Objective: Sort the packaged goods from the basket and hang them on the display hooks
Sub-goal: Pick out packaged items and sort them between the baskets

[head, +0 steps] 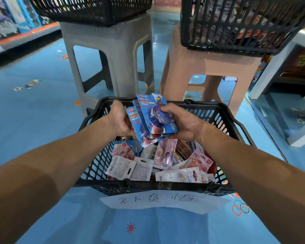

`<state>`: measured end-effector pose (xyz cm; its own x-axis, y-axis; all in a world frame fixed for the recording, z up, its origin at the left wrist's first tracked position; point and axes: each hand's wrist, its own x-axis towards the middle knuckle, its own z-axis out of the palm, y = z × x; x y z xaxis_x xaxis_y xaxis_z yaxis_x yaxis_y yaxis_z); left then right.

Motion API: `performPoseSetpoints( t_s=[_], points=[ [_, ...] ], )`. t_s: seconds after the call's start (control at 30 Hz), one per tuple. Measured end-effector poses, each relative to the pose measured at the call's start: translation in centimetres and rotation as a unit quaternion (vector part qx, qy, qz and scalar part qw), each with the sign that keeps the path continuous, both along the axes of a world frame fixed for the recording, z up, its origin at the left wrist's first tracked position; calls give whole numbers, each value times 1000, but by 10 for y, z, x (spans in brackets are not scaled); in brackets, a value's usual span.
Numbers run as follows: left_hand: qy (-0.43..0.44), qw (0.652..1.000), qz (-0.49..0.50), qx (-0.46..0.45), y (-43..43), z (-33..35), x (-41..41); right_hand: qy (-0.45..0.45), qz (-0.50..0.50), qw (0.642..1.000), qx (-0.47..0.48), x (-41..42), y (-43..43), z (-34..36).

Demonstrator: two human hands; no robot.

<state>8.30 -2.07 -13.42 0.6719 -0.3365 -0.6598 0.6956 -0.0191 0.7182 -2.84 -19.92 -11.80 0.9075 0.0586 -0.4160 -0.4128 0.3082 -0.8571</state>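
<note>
While fanned above the basket point(224, 111), blue packs point(148, 118) sit between both grips.

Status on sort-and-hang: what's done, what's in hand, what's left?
Done: a few matching blue packs are pulled together as one stack. In hand: the left hand and right hand both grip that stack above the basket. Left: pink and white packs lie mixed in the basket, unsorted. No display hooks are in view, so nothing shows as hung.
</note>
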Motion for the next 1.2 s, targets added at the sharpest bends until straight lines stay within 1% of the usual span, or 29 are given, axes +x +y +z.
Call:
performPoseSetpoints(
  t_s=[0.07, 0.17, 0.23, 0.3, 0.37, 0.5, 0.63, 0.77, 0.87, 0.93, 1.07, 1.2],
  points=[
    [-8, 999, -24, -20, 1, -3, 2, -18, -42, 999, 6, 3, 0, -1],
    [-37, 991, -122, -49, 0, 9, -15, -45, -102, 994, 2, 8, 1, -6],
    [-71, 979, -186, -42, -1, 10, -22, -53, -125, 991, -4, 11, 0, -11],
    [-111, 964, -240, -22, -3, 6, -26, -54, -114, 992, -15, 14, -1, -19],
    [-134, 955, -266, -9, -5, 1, -27, -56, -98, 993, -39, 16, -2, -24],
    [-150, 960, -236, -9, -7, -7, -25, -61, -68, 990, -109, 15, -1, -21],
    [-171, 961, -217, -2, -10, -12, -25, -93, -47, 979, -175, 20, 4, -25],
    [-173, 962, -208, -17, -10, -15, -24, -70, -47, 982, -171, 26, 9, -29],
    [-167, 966, -196, -32, -11, -16, -25, -70, -46, 981, -174, 26, 9, -30],
    [-164, 967, -193, -39, -12, -16, -25, -91, -39, 977, -190, 26, 10, -30],
    [-177, 960, -217, -11, -8, -18, -20, -93, -59, 976, -187, 26, 8, -32],
    [-174, 956, -236, -12, -6, -18, -15, -84, -119, 971, -187, 28, 8, -36]
  ],
)
